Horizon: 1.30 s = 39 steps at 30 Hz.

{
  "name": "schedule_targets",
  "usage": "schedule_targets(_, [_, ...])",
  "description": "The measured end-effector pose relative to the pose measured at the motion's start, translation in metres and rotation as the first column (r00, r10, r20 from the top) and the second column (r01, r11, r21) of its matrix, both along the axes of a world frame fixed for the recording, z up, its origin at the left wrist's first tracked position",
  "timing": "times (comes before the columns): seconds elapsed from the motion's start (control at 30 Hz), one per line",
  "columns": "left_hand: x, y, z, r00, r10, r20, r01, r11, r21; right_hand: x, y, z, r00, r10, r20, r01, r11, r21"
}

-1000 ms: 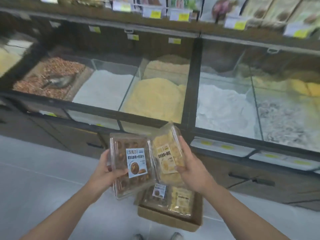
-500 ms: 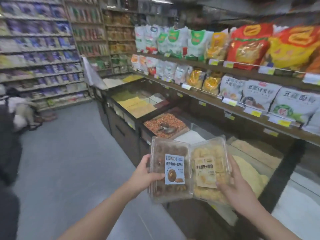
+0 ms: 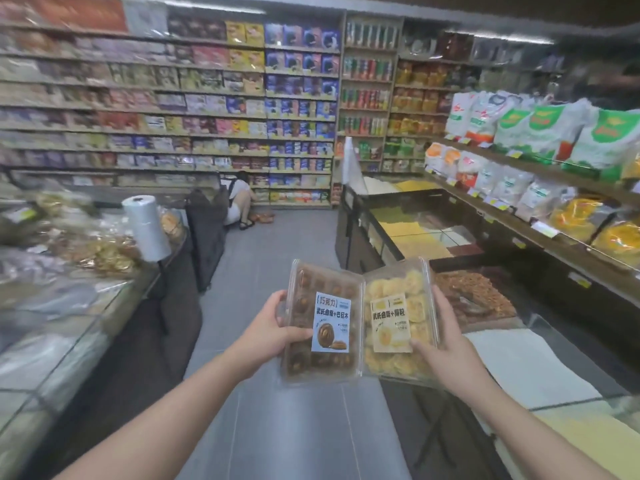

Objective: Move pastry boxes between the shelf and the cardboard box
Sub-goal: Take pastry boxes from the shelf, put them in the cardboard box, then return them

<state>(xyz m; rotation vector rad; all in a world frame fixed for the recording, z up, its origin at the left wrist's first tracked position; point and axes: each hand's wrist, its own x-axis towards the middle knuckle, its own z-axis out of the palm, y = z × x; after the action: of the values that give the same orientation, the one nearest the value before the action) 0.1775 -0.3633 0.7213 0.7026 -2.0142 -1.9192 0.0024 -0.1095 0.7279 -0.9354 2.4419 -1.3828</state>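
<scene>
Two clear plastic pastry boxes were held side by side in front of the person, above the grey aisle floor [image 3: 277, 427], their inner edges touching. The chocolate pastry box [image 3: 323, 323], dark brown inside with a blue-edged label, was clamped in the left hand [image 3: 273, 332], thumb on its lid and fingers behind. The yellow pastry box [image 3: 398, 323], with a pale yellow label, was clamped in the right hand [image 3: 446, 344], thumb pressed on the label's lower corner. Just to the right stood bulk bins [image 3: 415, 233] of grains and nuts under glass, with bagged goods on a shelf [image 3: 519, 202] above. To the left was a glass-topped counter [image 3: 69, 323] carrying a roll of plastic bags [image 3: 147, 226]. Down the aisle a person [image 3: 239, 199] crouched before tall stocked shelves [image 3: 173, 116].
</scene>
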Motion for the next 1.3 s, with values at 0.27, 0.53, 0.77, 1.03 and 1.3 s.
schedule_targets(0.27, [0.168, -0.106, 0.005, 0.944, 0.314, -0.105, -0.313, 0.949, 0.021, 0.096, -0.166, 0.018, 0.96, 0.274, -0.054, -0.277, 0.959, -0.055])
schedule_targets(0.53, [0.4, -0.194, 0.014, 0.792, 0.6, -0.116, -0.605, 0.796, -0.015, 0.277, -0.355, 0.016, 0.837, 0.547, -0.002, -0.54, 0.825, -0.166])
schedule_targets(0.77, [0.601, -0.23, 0.023, 0.548, 0.818, -0.174, -0.826, 0.562, 0.044, 0.463, -0.488, 0.022, 0.605, 0.796, 0.002, -0.777, 0.59, -0.218])
schedule_targets(1.03, [0.751, -0.242, 0.017, 0.212, 0.962, -0.174, -0.972, 0.227, 0.068, 0.634, -0.6, 0.019, 0.329, 0.944, 0.0, -0.93, 0.324, -0.174])
schedule_targets(1.3, [0.826, -0.272, 0.01, -0.054, 0.983, -0.173, -0.994, -0.036, 0.103, 0.749, -0.705, 0.015, 0.065, 0.998, 0.019, -0.982, 0.068, -0.177])
